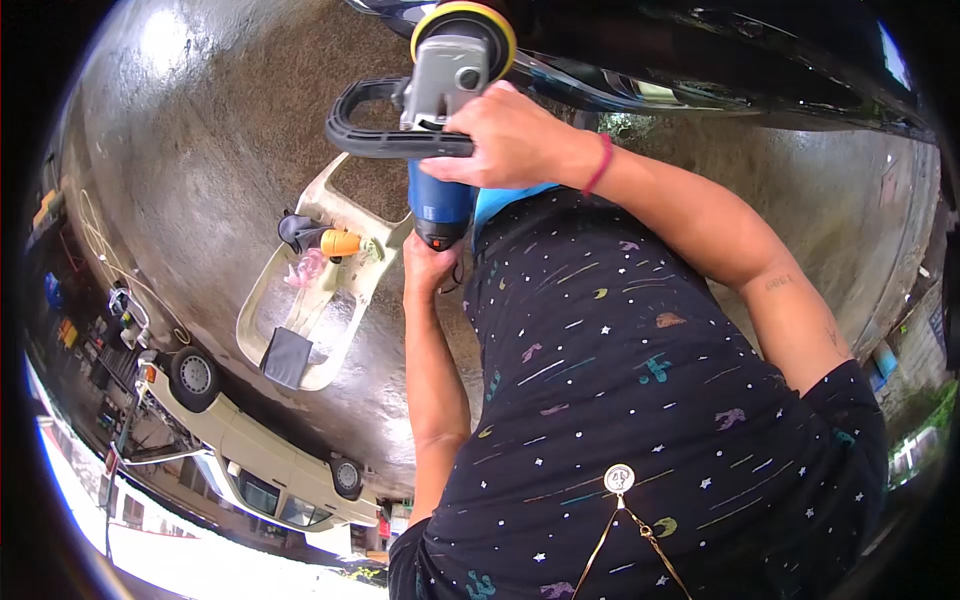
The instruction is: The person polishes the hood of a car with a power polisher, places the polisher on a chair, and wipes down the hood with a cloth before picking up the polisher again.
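A blue power polisher (440, 192) with a grey metal head, black loop handle and yellow-edged round pad (508, 45) is held in both hands. My right hand (510, 140), with a red band at the wrist, is closed around the side of the loop handle near the head. My left hand (430, 265) wraps the rear end of the blue body; its fingers are partly hidden. The pad is at the side of a glossy black car (700, 50); whether it touches the paint I cannot tell.
A pale plastic frame (255, 290) on the wet-looking floor carries an orange bottle (340, 243), a dark cap-like item (298, 232), a pink crumpled item (308, 268) and a dark flat piece (287, 357). A beige car (250, 450) stands behind left, near a hose (105, 255).
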Action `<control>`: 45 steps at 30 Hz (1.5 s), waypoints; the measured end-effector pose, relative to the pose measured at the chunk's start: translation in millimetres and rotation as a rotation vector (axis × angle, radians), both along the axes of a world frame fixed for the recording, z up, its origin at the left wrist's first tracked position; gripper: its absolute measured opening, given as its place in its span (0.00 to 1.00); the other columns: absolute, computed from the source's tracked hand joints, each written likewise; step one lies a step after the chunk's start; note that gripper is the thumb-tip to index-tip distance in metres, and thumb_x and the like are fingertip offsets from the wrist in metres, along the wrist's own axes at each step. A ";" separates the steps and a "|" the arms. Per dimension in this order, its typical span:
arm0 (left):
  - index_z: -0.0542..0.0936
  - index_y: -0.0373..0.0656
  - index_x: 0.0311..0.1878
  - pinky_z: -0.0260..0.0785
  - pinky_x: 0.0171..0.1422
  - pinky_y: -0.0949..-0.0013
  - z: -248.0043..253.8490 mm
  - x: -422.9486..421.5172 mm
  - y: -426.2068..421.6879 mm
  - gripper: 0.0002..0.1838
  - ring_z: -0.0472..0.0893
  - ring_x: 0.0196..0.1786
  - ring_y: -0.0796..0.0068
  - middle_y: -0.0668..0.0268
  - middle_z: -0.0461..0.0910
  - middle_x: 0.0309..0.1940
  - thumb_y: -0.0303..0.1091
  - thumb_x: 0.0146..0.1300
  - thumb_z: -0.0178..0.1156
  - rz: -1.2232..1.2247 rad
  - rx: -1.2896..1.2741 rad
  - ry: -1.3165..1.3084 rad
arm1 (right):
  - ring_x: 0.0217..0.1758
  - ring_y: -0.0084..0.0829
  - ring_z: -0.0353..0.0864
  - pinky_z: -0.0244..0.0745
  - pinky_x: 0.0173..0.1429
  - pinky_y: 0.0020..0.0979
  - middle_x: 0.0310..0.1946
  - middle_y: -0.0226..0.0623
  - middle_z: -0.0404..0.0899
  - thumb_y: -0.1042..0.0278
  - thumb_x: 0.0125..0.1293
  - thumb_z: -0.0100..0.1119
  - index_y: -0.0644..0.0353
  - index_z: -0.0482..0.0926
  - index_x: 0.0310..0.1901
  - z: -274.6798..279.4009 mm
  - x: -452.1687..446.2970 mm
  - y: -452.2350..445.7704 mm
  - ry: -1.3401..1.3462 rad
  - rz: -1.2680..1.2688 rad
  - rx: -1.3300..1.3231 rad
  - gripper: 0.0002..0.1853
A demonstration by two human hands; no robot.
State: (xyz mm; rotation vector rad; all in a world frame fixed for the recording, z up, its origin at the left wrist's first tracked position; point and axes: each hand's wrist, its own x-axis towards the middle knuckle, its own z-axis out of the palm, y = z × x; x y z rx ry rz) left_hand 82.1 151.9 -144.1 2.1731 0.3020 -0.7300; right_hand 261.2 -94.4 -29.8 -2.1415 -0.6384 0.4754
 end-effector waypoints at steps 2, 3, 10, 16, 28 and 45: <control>0.84 0.40 0.35 0.77 0.42 0.59 2.4 4.1 2.7 0.13 0.86 0.33 0.60 0.56 0.86 0.29 0.34 0.47 0.69 0.106 -0.012 -0.010 | 0.34 0.52 0.84 0.77 0.44 0.47 0.26 0.53 0.82 0.37 0.63 0.62 0.68 0.85 0.28 -9.3 15.9 23.5 -0.037 0.020 0.004 0.32; 0.84 0.40 0.35 0.77 0.42 0.59 0.7 6.8 7.7 0.13 0.86 0.33 0.60 0.56 0.86 0.29 0.34 0.47 0.69 0.111 -0.013 -0.011 | 0.34 0.53 0.84 0.78 0.46 0.47 0.25 0.54 0.82 0.37 0.63 0.61 0.68 0.85 0.28 -12.2 23.4 34.3 -0.086 0.024 -0.014 0.33; 0.84 0.39 0.35 0.76 0.40 0.62 6.8 15.7 19.9 0.12 0.83 0.30 0.70 0.61 0.85 0.26 0.35 0.49 0.69 0.133 -0.034 0.051 | 0.35 0.55 0.85 0.80 0.47 0.48 0.28 0.58 0.83 0.37 0.64 0.60 0.70 0.86 0.30 -4.2 46.1 57.4 0.007 0.077 -0.097 0.34; 0.84 0.38 0.36 0.76 0.40 0.62 -1.6 6.3 17.9 0.14 0.83 0.30 0.70 0.60 0.85 0.26 0.36 0.47 0.71 0.189 -0.099 0.122 | 0.34 0.56 0.85 0.81 0.45 0.48 0.28 0.58 0.83 0.36 0.63 0.60 0.71 0.85 0.29 -10.1 52.5 69.8 -0.021 0.093 -0.096 0.35; 0.85 0.39 0.42 0.78 0.47 0.61 12.8 5.8 5.4 0.18 0.88 0.37 0.62 0.55 0.87 0.33 0.35 0.47 0.71 0.064 -0.050 0.111 | 0.31 0.55 0.84 0.80 0.43 0.46 0.24 0.55 0.82 0.39 0.64 0.61 0.71 0.85 0.30 4.0 31.7 28.5 0.006 0.030 -0.064 0.32; 0.82 0.41 0.50 0.76 0.56 0.56 48.1 12.8 -89.1 0.25 0.85 0.49 0.49 0.51 0.85 0.43 0.32 0.44 0.69 -0.187 -0.011 -0.061 | 0.28 0.50 0.83 0.78 0.37 0.41 0.25 0.52 0.82 0.52 0.62 0.68 0.66 0.86 0.32 47.0 -45.3 -118.7 0.030 -0.175 0.089 0.20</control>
